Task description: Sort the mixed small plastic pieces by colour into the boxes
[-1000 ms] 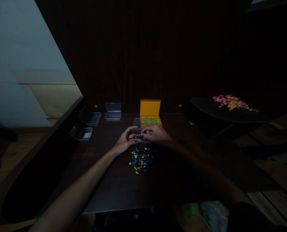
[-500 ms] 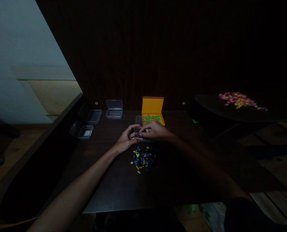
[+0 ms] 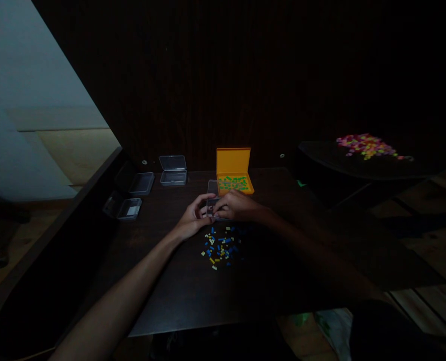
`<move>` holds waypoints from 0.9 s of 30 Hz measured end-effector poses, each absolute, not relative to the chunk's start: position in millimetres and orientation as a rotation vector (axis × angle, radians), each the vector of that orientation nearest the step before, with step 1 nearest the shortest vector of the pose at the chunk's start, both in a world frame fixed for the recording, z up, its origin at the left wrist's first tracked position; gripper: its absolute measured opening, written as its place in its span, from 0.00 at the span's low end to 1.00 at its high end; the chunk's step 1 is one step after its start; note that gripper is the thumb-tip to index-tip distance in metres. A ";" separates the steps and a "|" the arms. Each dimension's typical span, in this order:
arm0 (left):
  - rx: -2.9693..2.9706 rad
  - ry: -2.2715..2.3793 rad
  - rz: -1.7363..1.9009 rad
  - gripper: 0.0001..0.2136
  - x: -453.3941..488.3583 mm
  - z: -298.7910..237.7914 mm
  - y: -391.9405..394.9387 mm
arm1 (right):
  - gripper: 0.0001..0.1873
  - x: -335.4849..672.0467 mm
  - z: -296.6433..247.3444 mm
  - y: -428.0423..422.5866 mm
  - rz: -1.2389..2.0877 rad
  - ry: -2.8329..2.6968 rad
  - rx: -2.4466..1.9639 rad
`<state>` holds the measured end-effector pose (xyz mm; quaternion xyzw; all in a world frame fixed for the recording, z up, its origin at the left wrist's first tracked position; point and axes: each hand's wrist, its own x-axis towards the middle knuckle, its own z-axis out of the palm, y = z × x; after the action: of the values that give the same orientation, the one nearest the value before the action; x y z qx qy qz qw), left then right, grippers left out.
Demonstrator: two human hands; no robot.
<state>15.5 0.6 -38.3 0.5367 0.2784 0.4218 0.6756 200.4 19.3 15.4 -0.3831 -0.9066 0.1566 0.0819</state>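
Gripping clear case (image 3: 213, 190) with left hand (image 3: 192, 219) and right hand (image 3: 238, 206), fingers curled, just in front of orange box (image 3: 233, 161).

A dark wooden table (image 3: 163, 286) carries an open orange box (image 3: 233, 173), clear cases (image 3: 173, 170) and scattered blue-and-yellow bricks (image 3: 220, 246).

You have nothing readable here: no letters, numbers or brand marks can be made out anywhere in the dim frame. The orange box (image 3: 233, 161) at centre shows a plain lid, the small clear case (image 3: 212, 202) you hold is too dark to show any marking, and the white patch in the open clear case (image 3: 129, 208) at middle left is too small to read.
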 end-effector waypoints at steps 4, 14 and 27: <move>1.214 0.632 0.949 0.29 14.8 -39.4 0.4 | 0.09 200.0 16.8 19.2 0.432 -2.694 -1.177; 1.199 0.633 0.931 0.31 14.2 -41.7 2.5 | 0.08 194.8 18.9 16.3 0.435 -2.603 -1.279; 1.132 0.648 0.981 0.28 17.5 -40.4 1.6 | 0.05 245.6 42.7 -20.0 0.676 -2.743 -0.948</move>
<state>17.5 1.6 -40.4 0.5051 0.2892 0.4379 0.6852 245.6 -20.0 42.7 -0.3172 -0.9175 0.2261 0.0806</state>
